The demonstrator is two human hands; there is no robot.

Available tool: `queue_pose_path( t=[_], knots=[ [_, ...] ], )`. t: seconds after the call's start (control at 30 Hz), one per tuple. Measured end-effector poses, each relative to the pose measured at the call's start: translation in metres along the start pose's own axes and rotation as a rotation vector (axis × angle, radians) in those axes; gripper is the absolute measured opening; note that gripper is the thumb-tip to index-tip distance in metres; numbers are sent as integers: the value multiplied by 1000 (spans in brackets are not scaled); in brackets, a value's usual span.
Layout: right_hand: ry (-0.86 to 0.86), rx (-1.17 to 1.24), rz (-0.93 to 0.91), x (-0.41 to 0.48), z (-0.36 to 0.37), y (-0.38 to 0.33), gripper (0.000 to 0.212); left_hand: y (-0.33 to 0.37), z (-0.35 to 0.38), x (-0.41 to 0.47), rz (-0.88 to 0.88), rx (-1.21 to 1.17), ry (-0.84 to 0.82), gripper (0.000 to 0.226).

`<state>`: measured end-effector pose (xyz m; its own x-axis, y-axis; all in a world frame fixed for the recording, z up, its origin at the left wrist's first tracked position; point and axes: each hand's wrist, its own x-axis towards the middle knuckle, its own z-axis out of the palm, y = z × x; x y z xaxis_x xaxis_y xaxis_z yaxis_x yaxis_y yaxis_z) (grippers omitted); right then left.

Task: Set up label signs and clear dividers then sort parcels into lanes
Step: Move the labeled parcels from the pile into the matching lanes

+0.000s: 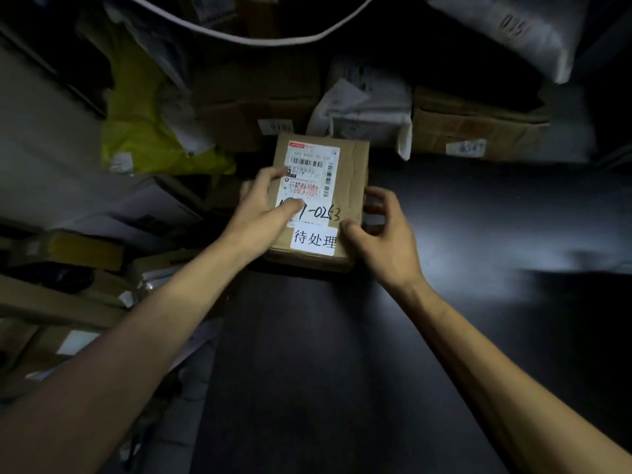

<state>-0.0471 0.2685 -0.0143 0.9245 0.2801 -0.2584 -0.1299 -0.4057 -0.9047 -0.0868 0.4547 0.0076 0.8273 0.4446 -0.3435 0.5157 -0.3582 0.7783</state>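
A small brown cardboard parcel (349, 179) sits in the middle of the view on a dark floor. It carries a white shipping label with barcodes, handwritten digits, and a white label sign (314, 241) with black characters near its front edge. My left hand (265, 208) grips the parcel's left side, thumb and fingers lying over the shipping label. My right hand (383, 234) holds the parcel's right front corner, its thumb by the label sign and fingers curled at the right side.
Parcels crowd the back and left: a yellow mailer bag (147, 131), brown boxes (472, 131) with numbered stickers, white bags (369, 107), flat cartons (68, 302) at left. The dark floor (478, 234) stretches right and toward me.
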Motion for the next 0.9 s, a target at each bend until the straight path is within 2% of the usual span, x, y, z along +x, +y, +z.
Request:
queue_pose_path(
  t=[0.1,0.5,0.67,0.9],
  knots=[
    [-7,13,22,-7,-11,-5,52,16,2,-5,-18,24,-28,48],
    [113,-10,18,-75,-90,-17,51,63,26,-67,110,53,-126,40],
    [161,0,7,-130,-120,-21,47,78,37,-122,163,32,-143,38],
    [209,-34,-21,-238,-159,-22,46,90,46,-224,194,-84,-133,49]
  ],
)
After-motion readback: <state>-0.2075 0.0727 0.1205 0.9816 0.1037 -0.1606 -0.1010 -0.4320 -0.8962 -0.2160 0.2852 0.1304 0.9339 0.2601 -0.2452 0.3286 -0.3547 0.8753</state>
